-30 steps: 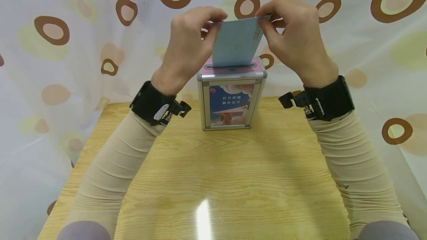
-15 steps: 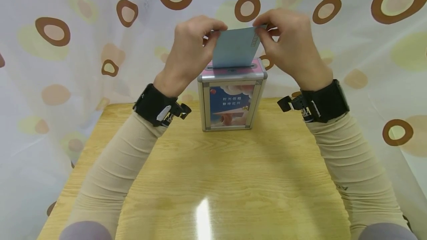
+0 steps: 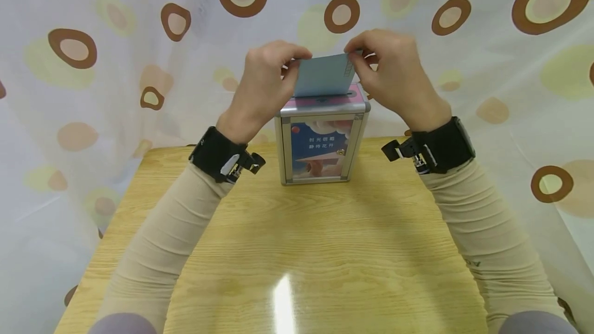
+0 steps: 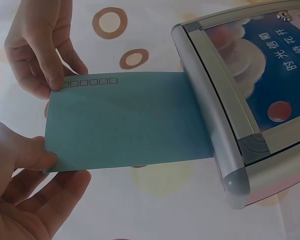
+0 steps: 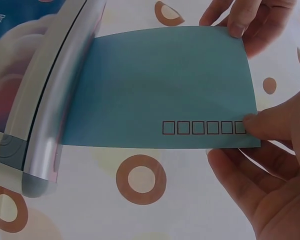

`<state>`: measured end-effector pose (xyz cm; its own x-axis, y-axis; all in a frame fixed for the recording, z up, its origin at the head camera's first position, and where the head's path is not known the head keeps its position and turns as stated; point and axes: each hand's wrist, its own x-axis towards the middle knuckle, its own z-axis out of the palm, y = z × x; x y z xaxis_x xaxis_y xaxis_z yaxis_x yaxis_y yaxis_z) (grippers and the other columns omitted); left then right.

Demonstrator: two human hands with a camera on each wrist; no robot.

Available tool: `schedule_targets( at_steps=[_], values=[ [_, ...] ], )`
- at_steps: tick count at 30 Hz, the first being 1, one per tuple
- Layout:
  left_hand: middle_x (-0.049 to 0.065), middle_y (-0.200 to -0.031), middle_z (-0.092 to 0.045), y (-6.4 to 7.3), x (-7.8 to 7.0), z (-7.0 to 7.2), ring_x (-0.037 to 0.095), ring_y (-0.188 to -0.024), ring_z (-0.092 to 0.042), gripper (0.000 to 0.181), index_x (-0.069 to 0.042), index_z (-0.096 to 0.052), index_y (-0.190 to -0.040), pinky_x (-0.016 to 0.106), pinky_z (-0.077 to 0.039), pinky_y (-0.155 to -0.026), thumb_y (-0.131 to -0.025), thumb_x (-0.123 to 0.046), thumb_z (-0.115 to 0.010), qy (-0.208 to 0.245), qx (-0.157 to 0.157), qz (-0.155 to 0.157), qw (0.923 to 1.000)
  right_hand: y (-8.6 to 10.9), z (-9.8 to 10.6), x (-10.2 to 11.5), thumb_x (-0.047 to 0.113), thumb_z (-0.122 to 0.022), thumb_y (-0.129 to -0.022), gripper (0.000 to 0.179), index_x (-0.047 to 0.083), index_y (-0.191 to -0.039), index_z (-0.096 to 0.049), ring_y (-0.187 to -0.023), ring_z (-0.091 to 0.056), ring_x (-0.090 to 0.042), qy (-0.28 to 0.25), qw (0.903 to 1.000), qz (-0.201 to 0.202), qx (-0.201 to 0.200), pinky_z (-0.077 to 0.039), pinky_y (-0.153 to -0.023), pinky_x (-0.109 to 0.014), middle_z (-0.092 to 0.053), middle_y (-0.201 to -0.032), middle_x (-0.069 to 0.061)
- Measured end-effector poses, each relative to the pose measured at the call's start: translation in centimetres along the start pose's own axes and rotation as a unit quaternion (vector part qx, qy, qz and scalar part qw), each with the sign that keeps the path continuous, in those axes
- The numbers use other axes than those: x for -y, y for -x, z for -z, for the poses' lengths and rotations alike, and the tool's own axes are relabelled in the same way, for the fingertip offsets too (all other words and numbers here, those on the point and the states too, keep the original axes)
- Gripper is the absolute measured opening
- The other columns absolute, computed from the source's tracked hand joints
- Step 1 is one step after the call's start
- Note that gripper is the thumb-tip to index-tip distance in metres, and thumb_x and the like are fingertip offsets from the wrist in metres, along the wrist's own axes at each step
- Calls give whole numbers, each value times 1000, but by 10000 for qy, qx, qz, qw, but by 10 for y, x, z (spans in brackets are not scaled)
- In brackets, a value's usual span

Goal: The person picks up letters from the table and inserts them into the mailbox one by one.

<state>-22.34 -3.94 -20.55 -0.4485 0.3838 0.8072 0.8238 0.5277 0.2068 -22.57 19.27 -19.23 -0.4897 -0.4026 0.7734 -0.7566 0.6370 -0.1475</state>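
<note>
A blue-green envelope (image 3: 322, 77) stands upright with its lower part inside the slot of a letter box (image 3: 320, 143). My left hand (image 3: 266, 79) pinches the envelope's upper left corner between thumb and fingers. At the upper right corner, my right hand (image 3: 392, 71) pinches it the same way, beside a row of small printed squares. Both wrist views show the envelope (image 4: 125, 120) slightly bowed, its far end hidden behind the box's silver rim (image 5: 72, 90). The box has a pink top, a metal frame and a blue picture front with a small lock.
The letter box stands near the back edge of a wooden table (image 3: 297, 231). Behind it hangs a white curtain (image 3: 195, 76) with brown and yellow round patterns. Black wrist straps with small cameras sit on both wrists.
Both hands have moved down with the envelope, and the right hand also a little to the left. Less of the envelope shows above the slot now. The box has stayed in place.
</note>
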Motion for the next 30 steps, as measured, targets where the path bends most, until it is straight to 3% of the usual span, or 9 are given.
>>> schedule_targets(
  at_steps=[21, 30],
  values=[
    [16, -103, -69, 17, 13, -18, 22, -90, -61, 24, -1, -72, -106, 30, -52, -74, -95, 5, -51, 51, 437, 457, 9980, 17, -18, -13, 3, -61, -93, 11, 0, -99, -70, -83, -65, -19, -111, 9982, -270, 520, -58, -76, -36, -69, -95, -12],
    [15, -99, -64, 26, 18, -26, 22, -89, -58, 22, -2, -73, -104, 29, -53, -76, -95, 4, -54, 73, 537, 737, 9958, 23, -29, -21, 3, -64, -91, 9, 1, -95, -71, -76, -69, -21, 51, 9989, 34, 469, -59, -69, -40, -73, -90, -12]
  ],
)
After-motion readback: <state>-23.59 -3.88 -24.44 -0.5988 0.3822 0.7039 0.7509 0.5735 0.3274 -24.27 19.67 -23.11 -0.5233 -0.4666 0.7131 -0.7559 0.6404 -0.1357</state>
